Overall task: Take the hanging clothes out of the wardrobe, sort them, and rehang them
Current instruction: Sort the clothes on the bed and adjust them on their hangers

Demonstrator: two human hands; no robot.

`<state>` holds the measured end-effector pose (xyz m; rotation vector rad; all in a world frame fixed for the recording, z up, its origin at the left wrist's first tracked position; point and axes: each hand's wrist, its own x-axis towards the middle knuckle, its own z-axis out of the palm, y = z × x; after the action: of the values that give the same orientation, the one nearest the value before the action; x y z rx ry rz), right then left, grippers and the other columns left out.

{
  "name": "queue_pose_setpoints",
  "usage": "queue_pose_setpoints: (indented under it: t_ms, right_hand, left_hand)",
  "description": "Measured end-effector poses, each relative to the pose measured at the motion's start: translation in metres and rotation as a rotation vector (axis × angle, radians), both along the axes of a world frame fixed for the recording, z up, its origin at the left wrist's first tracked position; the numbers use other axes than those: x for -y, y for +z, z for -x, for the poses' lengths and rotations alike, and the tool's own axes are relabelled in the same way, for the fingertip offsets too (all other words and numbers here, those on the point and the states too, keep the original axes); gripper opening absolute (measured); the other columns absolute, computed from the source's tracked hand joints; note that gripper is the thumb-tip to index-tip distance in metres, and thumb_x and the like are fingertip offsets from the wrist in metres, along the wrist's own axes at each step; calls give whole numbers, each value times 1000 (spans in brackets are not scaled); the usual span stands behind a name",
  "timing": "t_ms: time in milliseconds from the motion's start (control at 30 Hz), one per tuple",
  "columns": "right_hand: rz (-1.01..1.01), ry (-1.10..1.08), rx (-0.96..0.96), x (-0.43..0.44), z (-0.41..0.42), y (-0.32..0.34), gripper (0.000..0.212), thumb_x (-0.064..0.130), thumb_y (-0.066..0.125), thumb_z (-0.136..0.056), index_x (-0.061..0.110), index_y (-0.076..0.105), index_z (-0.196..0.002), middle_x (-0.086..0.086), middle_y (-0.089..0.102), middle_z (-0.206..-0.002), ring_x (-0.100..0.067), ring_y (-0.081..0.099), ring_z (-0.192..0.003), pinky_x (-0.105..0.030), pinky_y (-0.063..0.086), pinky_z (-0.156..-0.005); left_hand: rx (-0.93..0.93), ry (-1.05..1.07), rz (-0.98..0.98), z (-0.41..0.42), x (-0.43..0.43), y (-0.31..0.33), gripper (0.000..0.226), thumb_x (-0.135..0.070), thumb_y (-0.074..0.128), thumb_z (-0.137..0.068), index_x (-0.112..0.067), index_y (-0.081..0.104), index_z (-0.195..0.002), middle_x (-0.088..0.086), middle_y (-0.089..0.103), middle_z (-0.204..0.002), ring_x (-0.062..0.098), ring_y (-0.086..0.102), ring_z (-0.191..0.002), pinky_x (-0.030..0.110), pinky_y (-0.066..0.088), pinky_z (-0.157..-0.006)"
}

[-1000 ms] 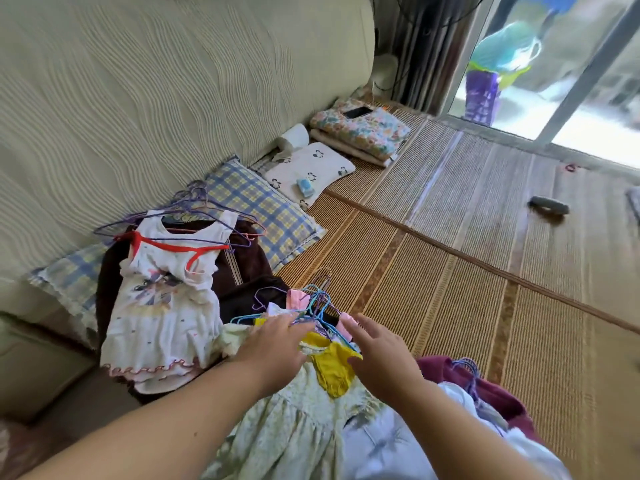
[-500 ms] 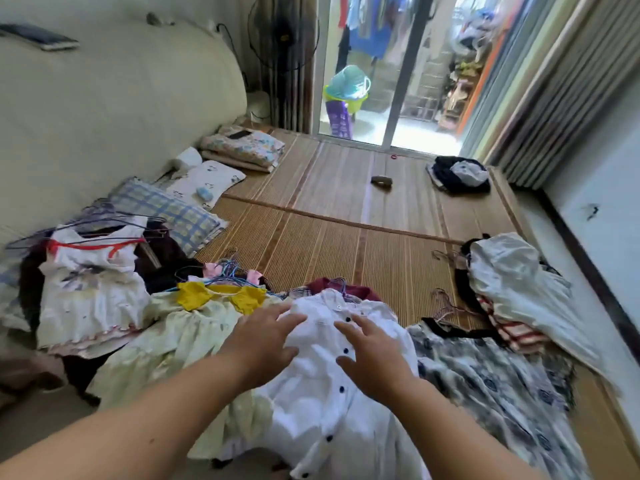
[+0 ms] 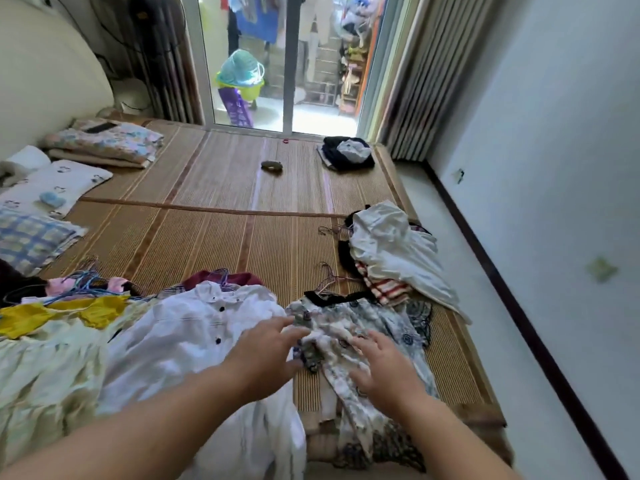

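Both hands have slid rightward off the white shirt point(image 3: 187, 337) onto the patterned dress point(image 3: 374, 317) lying just right of it on the straw mat point(image 3: 225, 244). The left hand point(image 3: 265, 355) reaches over the shirt's edge, fingers point(image 3: 277, 325) straight and spread, tips touching the dress. The right hand point(image 3: 384, 370) rests flat on the dress, fingers loose, gripping nothing. Left of the shirt lies a yellow-collared pale green dress point(image 3: 41, 368).
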<state>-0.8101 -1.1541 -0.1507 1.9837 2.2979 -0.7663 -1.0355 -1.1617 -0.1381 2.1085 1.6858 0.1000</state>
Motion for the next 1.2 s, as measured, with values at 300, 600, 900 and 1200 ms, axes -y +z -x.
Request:
queue_pose_setpoints:
  t_ms: [300, 600, 900, 1200]
  right_hand:
    - [101, 5, 59, -101, -179, -25, 53, 40, 56, -90, 39, 37, -140, 5, 22, -155, -17, 30, -139, -44, 29, -113]
    - [202, 39, 3, -176, -185, -81, 54, 37, 53, -91, 36, 34, -141, 5, 20, -155, -17, 32, -137, -47, 30, -113]
    - [206, 130, 15, -291, -125, -144, 58, 36, 53, -92, 35, 28, -145, 2, 21, -155, -20, 26, -140, -46, 26, -115]
    - [185, 181, 9, -399, -82, -256, 48, 28, 35, -98, 26, 29, -146, 4, 29, -152, -17, 30, -138, -39, 29, -112]
  left_hand:
    - [165, 127, 112, -170, -93, -66, 55, -41, 55, -90, -37, 37, -142, -4, 31, -151, 17, 27, -139, 38, 28, -114]
    - [146, 266, 235, -166, -153, -119, 52, -35, 59, -90, -34, 41, -138, -6, 38, -144, 13, 33, -134, 35, 30, -112]
    - [40, 235, 289, -128, -239, -185, 55, -40, 55, -90, -40, 35, -141, -10, 32, -149, 12, 28, -137, 35, 30, -113]
    - [-5, 307, 343, -96, -322, -277, 57, -43, 52, -90, -38, 32, -144, -8, 29, -151, 14, 29, -138, 35, 28, -113]
